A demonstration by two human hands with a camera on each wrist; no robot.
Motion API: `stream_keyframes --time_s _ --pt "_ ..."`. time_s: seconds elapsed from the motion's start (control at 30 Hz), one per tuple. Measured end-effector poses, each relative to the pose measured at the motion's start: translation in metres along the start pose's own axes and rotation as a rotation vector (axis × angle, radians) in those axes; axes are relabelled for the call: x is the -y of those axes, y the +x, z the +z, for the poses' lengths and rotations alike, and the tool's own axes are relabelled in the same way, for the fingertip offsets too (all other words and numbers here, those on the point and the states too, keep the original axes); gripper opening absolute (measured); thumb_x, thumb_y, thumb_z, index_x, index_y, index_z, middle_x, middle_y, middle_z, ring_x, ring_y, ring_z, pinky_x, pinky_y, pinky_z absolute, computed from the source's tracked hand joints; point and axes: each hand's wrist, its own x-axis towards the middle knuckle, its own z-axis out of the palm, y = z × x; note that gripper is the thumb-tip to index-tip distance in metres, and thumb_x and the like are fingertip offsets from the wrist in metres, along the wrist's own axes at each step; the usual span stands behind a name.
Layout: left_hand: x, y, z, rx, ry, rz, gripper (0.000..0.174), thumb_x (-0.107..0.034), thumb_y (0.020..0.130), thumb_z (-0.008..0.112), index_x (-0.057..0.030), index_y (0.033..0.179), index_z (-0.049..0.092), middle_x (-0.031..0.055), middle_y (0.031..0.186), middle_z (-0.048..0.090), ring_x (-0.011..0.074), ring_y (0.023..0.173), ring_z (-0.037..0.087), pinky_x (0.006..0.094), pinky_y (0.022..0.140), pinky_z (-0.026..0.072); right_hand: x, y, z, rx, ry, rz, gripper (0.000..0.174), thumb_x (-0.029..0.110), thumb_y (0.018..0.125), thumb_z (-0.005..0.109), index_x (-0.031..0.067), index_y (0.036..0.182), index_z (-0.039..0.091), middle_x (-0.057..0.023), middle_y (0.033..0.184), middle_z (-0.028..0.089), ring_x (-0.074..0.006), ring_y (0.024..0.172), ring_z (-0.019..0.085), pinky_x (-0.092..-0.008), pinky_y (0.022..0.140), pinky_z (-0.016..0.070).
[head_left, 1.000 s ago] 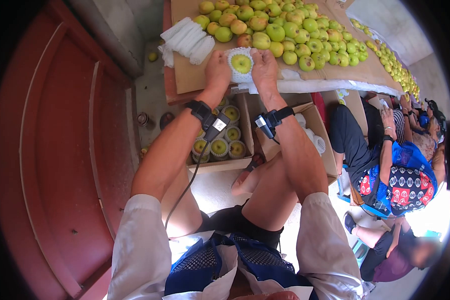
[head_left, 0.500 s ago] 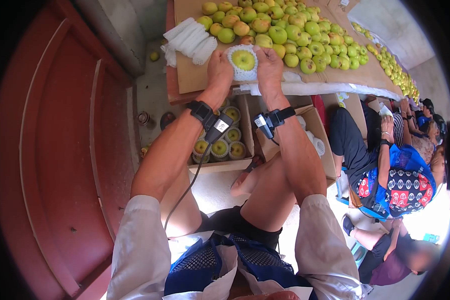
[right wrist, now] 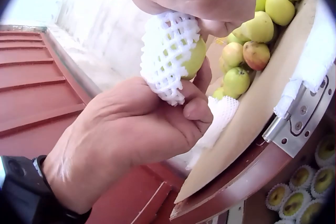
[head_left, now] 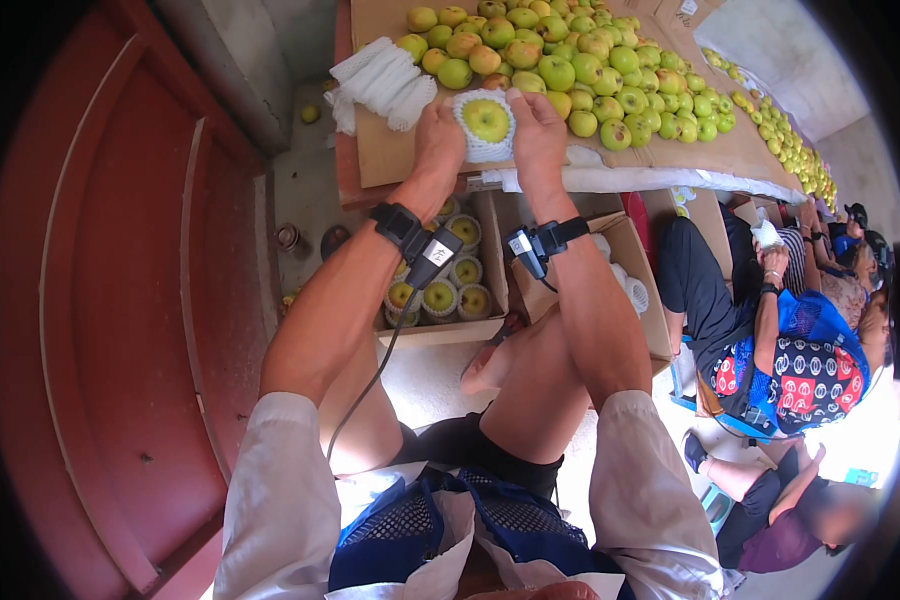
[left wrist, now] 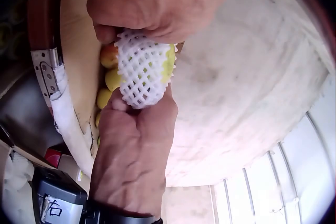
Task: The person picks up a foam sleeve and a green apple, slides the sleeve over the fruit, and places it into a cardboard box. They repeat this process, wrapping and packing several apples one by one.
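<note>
Apple (head_left: 487, 120) in foam net (head_left: 488, 152) held at twelve o'clock; net's sides pinched by left hand (head_left: 440, 143) at apple's nine, right hand (head_left: 538, 140) at three, apparently for even seating. Spare nets (head_left: 382, 80) laid at ten, loose apples (head_left: 588, 68) heaped at two, presumably for easy reach.

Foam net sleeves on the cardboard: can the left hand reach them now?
Probably yes: the foam net sleeves lie close beside the left hand, nothing visible between, but it's occupied gripping the netted apple.
</note>
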Motion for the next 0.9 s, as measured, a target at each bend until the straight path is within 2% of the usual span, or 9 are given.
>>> stream_keyframes --time_s 0.03,0.23,0.33,0.4,0.5,0.6,0.7,0.8,0.9 --pt "0.001 0.001 0.0 -0.001 0.001 0.017 0.043 -0.033 0.108 0.043 0.0057 0.122 0.056 0.025 0.114 0.066 0.0342 0.104 0.063 0.0415 0.091 0.0476 -0.001 0.0 0.0 -0.004 -0.081 -0.053 0.024 0.022 0.098 0.067 -0.0022 0.095 0.07 0.0006 0.081 0.063 -0.0069 0.075 0.052 -0.0238 0.068 0.0433" --pt "-0.002 0.002 -0.006 0.001 0.059 0.132 0.045 -0.036 0.108 0.043 0.007 0.113 0.057 0.0271 0.108 0.066 0.0347 0.101 0.064 0.0419 0.09 0.0472 0.008 -0.007 0.008 -0.053 -0.036 0.039 0.031 0.026 0.101 0.062 -0.0032 0.094 0.068 -0.0006 0.082 0.062 -0.0089 0.078 0.052 -0.0254 0.071 0.0439" --pt "-0.007 0.0 -0.005 -0.016 0.048 0.158 0.046 -0.036 0.108 0.044 0.007 0.111 0.057 0.0274 0.107 0.066 0.0347 0.101 0.064 0.042 0.09 0.0469 0.016 -0.013 0.017 -0.097 0.091 0.121 0.034 0.029 0.102 0.058 -0.0023 0.1 0.069 -0.0028 0.09 0.065 -0.0115 0.084 0.056 -0.027 0.078 0.0464" --pt "-0.008 0.0 -0.006 -0.014 0.027 0.156 0.046 -0.037 0.107 0.044 0.0074 0.111 0.057 0.0277 0.107 0.066 0.0349 0.101 0.064 0.0422 0.089 0.0468 0.012 -0.012 0.022 -0.095 0.313 0.23 0.035 0.031 0.103 0.056 -0.0015 0.106 0.069 -0.0042 0.098 0.066 -0.0134 0.09 0.059 -0.0283 0.083 0.0474" --pt "-0.007 0.0 -0.005 -0.002 -0.062 0.16 0.047 -0.038 0.107 0.045 0.0077 0.11 0.058 0.0238 0.105 0.067 0.0311 0.099 0.064 0.0408 0.089 0.0471 0.008 -0.016 0.026 -0.065 0.469 0.302 0.036 0.031 0.103 0.054 -0.0001 0.114 0.067 -0.0058 0.108 0.067 -0.0157 0.098 0.061 -0.0296 0.089 0.0481" --pt "-0.013 -0.006 -0.005 -0.021 -0.129 0.08 0.048 -0.039 0.107 0.045 0.0074 0.113 0.058 0.0186 0.105 0.067 0.0255 0.101 0.063 0.0385 0.088 0.0471 0.008 -0.013 0.021 -0.009 0.448 0.342 0.033 0.032 0.104 0.053 0.0036 0.118 0.065 -0.0052 0.11 0.069 -0.0169 0.102 0.064 -0.0302 0.09 0.0498" --pt "-0.01 -0.004 -0.007 0.005 -0.143 0.102 0.049 -0.041 0.106 0.046 0.0051 0.116 0.058 0.0137 0.107 0.066 0.0212 0.102 0.061 0.0351 0.087 0.0474 0.003 -0.013 0.018 0.029 0.423 0.308 0.032 0.032 0.105 0.052 0.0059 0.118 0.065 -0.0045 0.112 0.069 -0.0169 0.104 0.065 -0.0309 0.091 0.0505" --pt "-0.012 -0.007 -0.008 0.176 -0.251 0.046 0.05 -0.046 0.107 0.042 -0.0007 0.12 0.059 0.0102 0.109 0.067 0.0206 0.104 0.061 0.0352 0.085 0.0491 0.005 -0.013 0.018 0.033 0.458 0.313 0.032 0.032 0.106 0.051 0.0065 0.119 0.065 -0.0046 0.114 0.068 -0.0165 0.106 0.064 -0.0315 0.092 0.0499" --pt "-0.019 -0.014 -0.008 0.239 -0.359 -0.2 0.052 -0.051 0.107 0.036 -0.0084 0.122 0.061 0.006 0.11 0.067 0.0188 0.1 0.062 0.0372 0.076 0.0508 0.019 -0.021 0.02 0.022 0.479 0.386 0.033 0.033 0.106 0.05 0.0062 0.119 0.065 -0.0049 0.115 0.068 -0.0168 0.107 0.064 -0.0319 0.094 0.0491"
